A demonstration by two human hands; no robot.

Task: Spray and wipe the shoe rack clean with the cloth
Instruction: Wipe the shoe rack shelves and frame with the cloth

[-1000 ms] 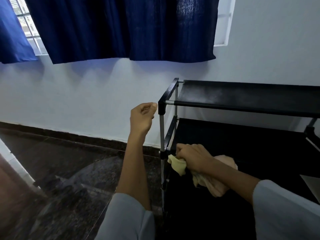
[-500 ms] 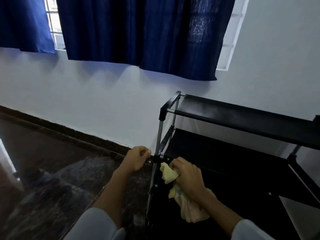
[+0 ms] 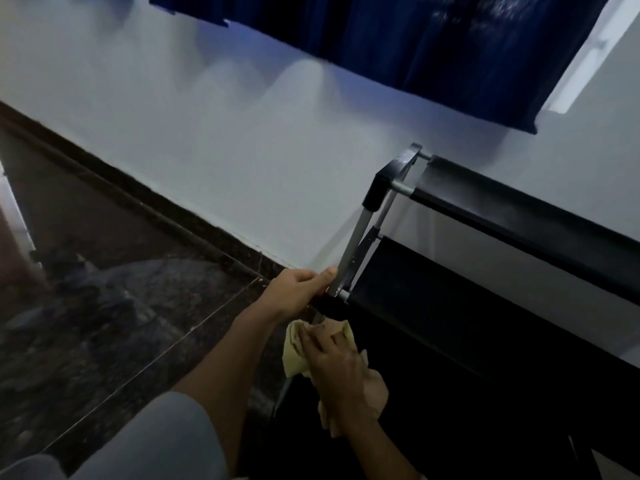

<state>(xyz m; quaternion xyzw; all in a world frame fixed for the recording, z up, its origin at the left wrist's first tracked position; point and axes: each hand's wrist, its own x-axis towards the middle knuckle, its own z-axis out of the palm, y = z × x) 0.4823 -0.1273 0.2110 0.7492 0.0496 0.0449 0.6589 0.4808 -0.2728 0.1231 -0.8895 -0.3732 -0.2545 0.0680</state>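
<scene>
The black shoe rack (image 3: 512,216) with silver metal poles stands against the white wall at the right. My left hand (image 3: 299,291) grips the front left pole just above the black joint of the second shelf. My right hand (image 3: 337,363) holds a pale yellow cloth (image 3: 294,356) wrapped round the same pole below that joint. Part of the cloth hangs under my wrist. No spray bottle is in view.
Dark speckled floor tiles (image 3: 121,323) spread to the left, with a dark skirting along the white wall (image 3: 207,133). A dark blue curtain (image 3: 433,46) hangs above the rack. Something pale stands at the far left edge.
My left hand came down from beside the top corner and took hold of the pole. My right hand with the cloth slid lower, below the joint. The view tilted.
</scene>
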